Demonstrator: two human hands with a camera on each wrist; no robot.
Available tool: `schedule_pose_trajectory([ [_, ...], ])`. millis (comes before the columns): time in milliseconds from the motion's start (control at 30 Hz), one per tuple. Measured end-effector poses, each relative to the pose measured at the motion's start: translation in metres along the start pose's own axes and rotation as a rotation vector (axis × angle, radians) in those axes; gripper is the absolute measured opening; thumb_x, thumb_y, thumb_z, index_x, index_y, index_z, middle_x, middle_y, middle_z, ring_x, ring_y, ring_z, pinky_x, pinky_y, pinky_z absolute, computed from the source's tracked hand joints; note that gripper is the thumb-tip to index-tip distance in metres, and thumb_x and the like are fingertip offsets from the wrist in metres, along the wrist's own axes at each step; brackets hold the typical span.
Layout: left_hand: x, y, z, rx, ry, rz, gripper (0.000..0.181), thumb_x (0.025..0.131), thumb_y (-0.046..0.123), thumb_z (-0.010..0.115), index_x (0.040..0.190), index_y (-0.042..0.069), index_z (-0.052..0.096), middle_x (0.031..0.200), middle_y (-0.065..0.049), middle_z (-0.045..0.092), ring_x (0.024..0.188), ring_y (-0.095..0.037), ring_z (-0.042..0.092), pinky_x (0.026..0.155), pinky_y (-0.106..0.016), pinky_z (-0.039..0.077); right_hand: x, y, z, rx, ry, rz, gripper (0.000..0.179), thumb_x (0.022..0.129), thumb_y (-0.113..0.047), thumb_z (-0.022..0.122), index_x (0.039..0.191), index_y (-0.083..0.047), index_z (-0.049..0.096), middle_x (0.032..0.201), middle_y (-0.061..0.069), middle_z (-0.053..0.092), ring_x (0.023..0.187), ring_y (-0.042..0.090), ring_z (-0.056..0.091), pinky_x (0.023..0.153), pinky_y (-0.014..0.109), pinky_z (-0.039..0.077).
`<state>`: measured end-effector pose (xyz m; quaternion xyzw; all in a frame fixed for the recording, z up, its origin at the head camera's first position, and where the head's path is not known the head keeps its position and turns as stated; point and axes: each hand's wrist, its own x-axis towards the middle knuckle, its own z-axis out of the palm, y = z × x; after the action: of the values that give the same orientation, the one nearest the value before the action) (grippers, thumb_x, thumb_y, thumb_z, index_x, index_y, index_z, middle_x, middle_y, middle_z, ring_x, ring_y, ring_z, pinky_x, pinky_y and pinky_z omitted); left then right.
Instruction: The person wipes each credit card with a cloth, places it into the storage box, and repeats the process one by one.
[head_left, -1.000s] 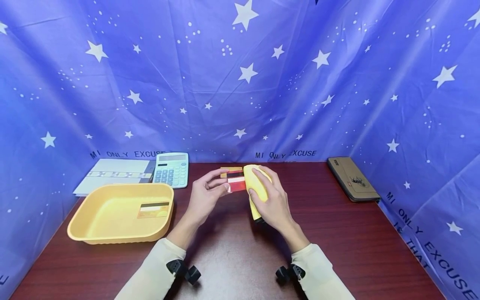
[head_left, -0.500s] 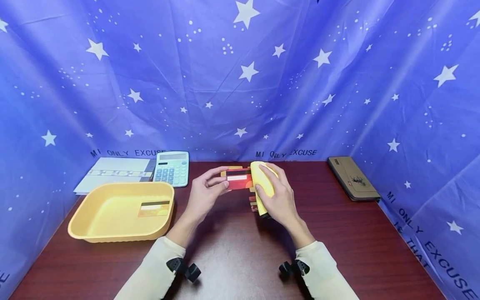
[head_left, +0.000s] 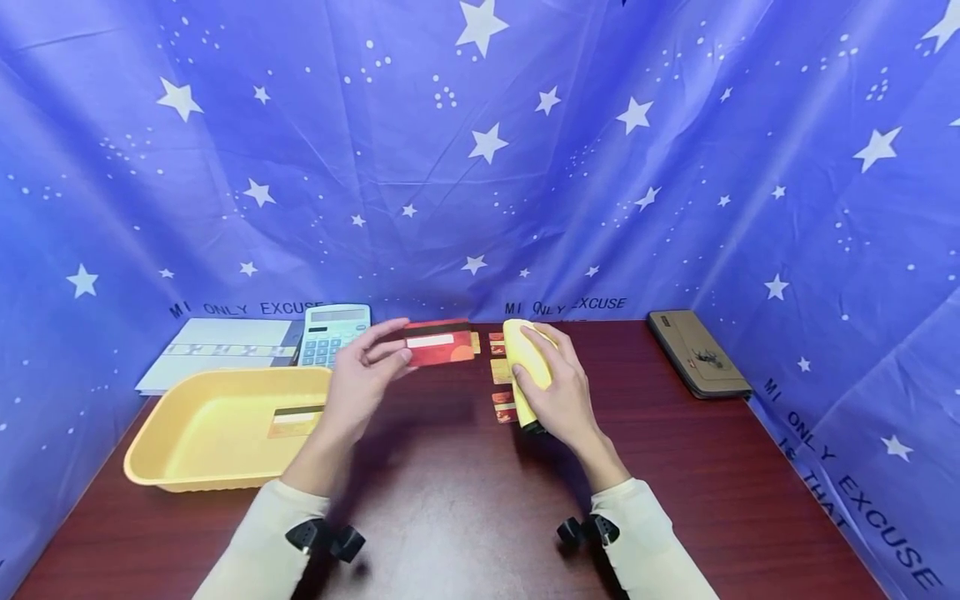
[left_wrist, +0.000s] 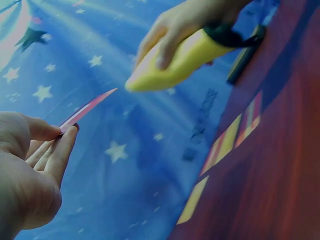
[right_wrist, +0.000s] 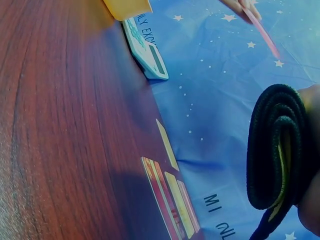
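Head view: your left hand (head_left: 363, 379) pinches a thin red rectangular card with a dark stripe and a white strip (head_left: 438, 343) between thumb and fingers, raised above the dark red wood-grain surface (head_left: 442, 517) near its far edge. Your right hand (head_left: 558, 383) grips a folded yellow bundle with a dark green end (head_left: 527, 358), thumb on its side and fingers across its top. Card and bundle are apart, the card to the left.

Beneath the bundle's left side, near the middle of the surface's far edge, you have a red-and-gold card (head_left: 497, 343), a yellow card (head_left: 500, 372) and a red card with a pale band (head_left: 505, 407) in a column, all partly covered from your head camera. Another yellow card (head_left: 476, 342) shows just past the held card's right end.

Along the surface's left edge is your yellow plastic tray (head_left: 195, 433), with a gold card with a dark stripe (head_left: 288, 422) inside by its right wall. Behind it, toward the far left corner, are a white-and-grey flat box (head_left: 217, 342) and a light blue calculator (head_left: 322, 342). Near the far right corner lies a brown case with dark edging (head_left: 697, 358).
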<state>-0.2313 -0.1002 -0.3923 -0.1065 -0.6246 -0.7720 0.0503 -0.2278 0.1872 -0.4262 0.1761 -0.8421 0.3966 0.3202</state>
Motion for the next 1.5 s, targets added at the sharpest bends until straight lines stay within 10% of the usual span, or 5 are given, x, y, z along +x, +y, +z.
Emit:
schedule_pose_trajectory([
  [400, -0.016, 0.028, -0.082, 0.018, 0.075, 0.012, 0.044, 0.097, -0.002, 0.067, 0.14, 0.0, 0.06, 0.096, 0.003, 0.081, 0.089, -0.006, 0.077, 0.086, -0.026, 0.064, 0.002, -0.001, -0.001, 0.017, -0.002, 0.03, 0.059, 0.086, -0.012, 0.08, 0.142, -0.018, 0.063, 0.146, 0.007, 0.057, 0.131, 0.026, 0.058, 0.099, 0.044, 0.054],
  [1200, -0.037, 0.012, -0.198, 0.216, 0.073, -0.18, 0.05, 0.099, 0.001, 0.065, 0.148, 0.006, 0.055, 0.095, 0.011, 0.079, 0.088, -0.001, 0.075, 0.081, -0.018, 0.064, -0.001, 0.001, 0.002, 0.024, -0.012, 0.038, 0.058, 0.086, -0.014, 0.079, 0.142, -0.018, 0.063, 0.145, 0.005, 0.057, 0.13, 0.026, 0.059, 0.099, 0.046, 0.053],
  [1500, -0.034, 0.005, -0.207, 0.741, -0.031, -0.278, 0.053, 0.105, 0.015, 0.058, 0.153, -0.002, 0.044, 0.132, -0.035, 0.064, 0.093, 0.011, 0.065, 0.079, -0.013, 0.062, 0.0, 0.002, 0.003, 0.017, -0.009, 0.03, 0.059, 0.086, -0.013, 0.08, 0.142, -0.017, 0.064, 0.145, 0.007, 0.058, 0.128, 0.027, 0.06, 0.098, 0.046, 0.054],
])
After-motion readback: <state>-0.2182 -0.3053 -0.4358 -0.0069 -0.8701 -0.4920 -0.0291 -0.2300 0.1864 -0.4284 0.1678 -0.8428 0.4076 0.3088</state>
